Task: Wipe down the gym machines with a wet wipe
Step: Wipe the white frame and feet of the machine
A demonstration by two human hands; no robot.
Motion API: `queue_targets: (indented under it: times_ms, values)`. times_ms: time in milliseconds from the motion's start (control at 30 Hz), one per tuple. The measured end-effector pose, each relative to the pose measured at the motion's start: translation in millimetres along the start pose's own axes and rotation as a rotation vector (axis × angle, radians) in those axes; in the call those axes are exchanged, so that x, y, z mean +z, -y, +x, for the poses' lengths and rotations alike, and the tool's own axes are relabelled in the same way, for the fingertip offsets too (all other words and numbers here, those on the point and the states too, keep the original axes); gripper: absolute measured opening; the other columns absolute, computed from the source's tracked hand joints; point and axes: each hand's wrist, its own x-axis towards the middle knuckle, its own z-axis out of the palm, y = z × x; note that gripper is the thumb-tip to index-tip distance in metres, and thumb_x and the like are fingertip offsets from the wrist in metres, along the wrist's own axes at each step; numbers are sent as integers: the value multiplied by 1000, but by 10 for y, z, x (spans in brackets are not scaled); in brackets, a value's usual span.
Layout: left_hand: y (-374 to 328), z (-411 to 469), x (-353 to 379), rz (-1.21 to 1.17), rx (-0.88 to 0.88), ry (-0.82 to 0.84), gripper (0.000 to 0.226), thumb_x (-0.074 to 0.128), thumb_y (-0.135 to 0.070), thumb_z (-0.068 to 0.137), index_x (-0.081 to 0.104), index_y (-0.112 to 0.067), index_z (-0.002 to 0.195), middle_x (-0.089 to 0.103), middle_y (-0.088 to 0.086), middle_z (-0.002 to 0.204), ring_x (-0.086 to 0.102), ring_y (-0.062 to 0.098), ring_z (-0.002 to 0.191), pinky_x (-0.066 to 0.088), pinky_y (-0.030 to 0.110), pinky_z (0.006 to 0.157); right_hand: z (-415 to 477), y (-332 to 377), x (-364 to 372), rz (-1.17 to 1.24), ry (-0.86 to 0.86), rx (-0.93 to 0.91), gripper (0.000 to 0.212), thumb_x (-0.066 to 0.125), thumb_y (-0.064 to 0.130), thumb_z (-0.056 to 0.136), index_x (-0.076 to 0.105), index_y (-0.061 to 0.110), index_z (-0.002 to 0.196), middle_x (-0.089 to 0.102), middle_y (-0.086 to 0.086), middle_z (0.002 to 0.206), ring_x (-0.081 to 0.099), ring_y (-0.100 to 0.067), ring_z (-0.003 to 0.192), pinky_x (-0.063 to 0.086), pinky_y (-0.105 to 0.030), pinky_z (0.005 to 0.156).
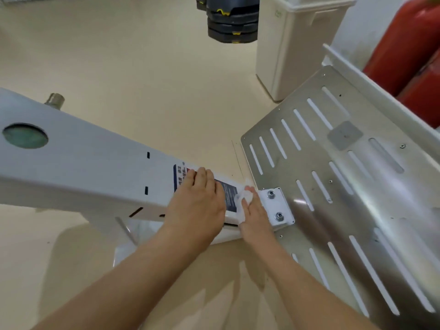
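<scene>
A white machine beam runs from the left edge toward the centre and carries a dark printed label. My left hand rests flat on the beam, fingers straight, covering part of the label. A crumpled white wet wipe lies at the beam's right end, gripped by my right hand and pressed against the beam beside a white bracket with two bolts. A slotted metal footplate spreads out to the right of the bracket.
A white bin stands on the beige floor behind the footplate. Red fire extinguishers are at the far right. Stacked black weights sit at the top centre. A round green window is set in the beam's left part.
</scene>
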Motion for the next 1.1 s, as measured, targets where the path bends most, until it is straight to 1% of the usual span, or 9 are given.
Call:
queue_targets:
  times_ms: [167, 333, 433, 533, 667, 800, 900, 1033, 1100]
  values:
    - [-36, 51, 28, -14, 13, 29, 57, 14, -23, 101, 3, 3, 150, 1, 29, 157, 2, 41, 146, 5, 51, 119, -23, 274, 172, 2, 17, -319, 57, 19, 51, 93, 18, 31, 146, 27, 2, 158, 21, -9, 146, 17, -36, 120]
    - [-216, 126, 94, 1, 52, 46, 63, 9, -37, 102, -4, 3, 150, -6, 33, 155, -2, 45, 145, 1, 53, 118, 170, -449, -159, -79, 19, -149, 51, 18, 51, 99, 16, 34, 148, 23, 15, 155, 16, -3, 145, 17, -39, 120]
    - [-355, 256, 142, 40, 75, 105, 68, 6, -44, 102, -8, 3, 150, -8, 32, 155, -5, 45, 145, 0, 55, 117, 268, -691, -333, -472, 46, -180, 83, -18, 60, 88, 18, 21, 153, 20, 2, 160, 15, -12, 147, 11, -43, 120]
    - [-374, 299, 185, 49, 91, 106, 68, 7, -44, 102, -7, 1, 150, -6, 30, 156, -4, 46, 145, 0, 55, 117, 277, -723, -510, -830, 117, -227, 105, -43, 52, 71, 10, 17, 155, 12, 6, 162, 5, -9, 149, 3, -45, 119]
    - [-382, 264, 212, 55, 115, 112, 64, 7, -41, 104, -9, 0, 150, -9, 27, 157, -7, 45, 145, -2, 53, 117, 69, -687, -517, -835, 0, -189, 73, 1, 41, 91, 38, 9, 145, 42, -1, 150, 26, -13, 145, 19, -47, 117]
    - [-438, 186, 221, 43, 145, 88, 59, 8, -30, 103, -9, 2, 149, -7, 27, 157, -5, 45, 145, -2, 52, 117, 5, -820, -476, -979, -41, -223, 60, 27, 36, 89, 63, 2, 122, 67, -9, 121, 57, -24, 123, 40, -49, 106]
    - [-444, 171, 227, 76, 153, 81, 59, 10, -29, 103, -9, 2, 149, -6, 28, 157, -3, 44, 145, -1, 53, 117, 93, -803, -517, -1011, -39, -194, 64, 20, 35, 90, 60, 1, 125, 63, -14, 127, 53, -31, 127, 39, -53, 106]
    - [-399, 172, 241, 75, 182, 51, 58, 12, -29, 103, -6, 2, 150, -3, 28, 157, 1, 44, 145, 4, 53, 117, 167, -657, -468, -1022, 89, -121, 96, -18, 38, 74, 35, 4, 146, 29, -18, 155, 22, -30, 145, 16, -49, 117]
    - [-392, 168, 230, 43, 173, 50, 58, 11, -30, 104, -4, -1, 151, -1, 26, 158, 1, 41, 146, 3, 51, 118, 72, -598, -371, -856, -17, -35, 89, -14, 39, 80, 34, 2, 146, 34, -18, 152, 27, -31, 142, 20, -42, 115]
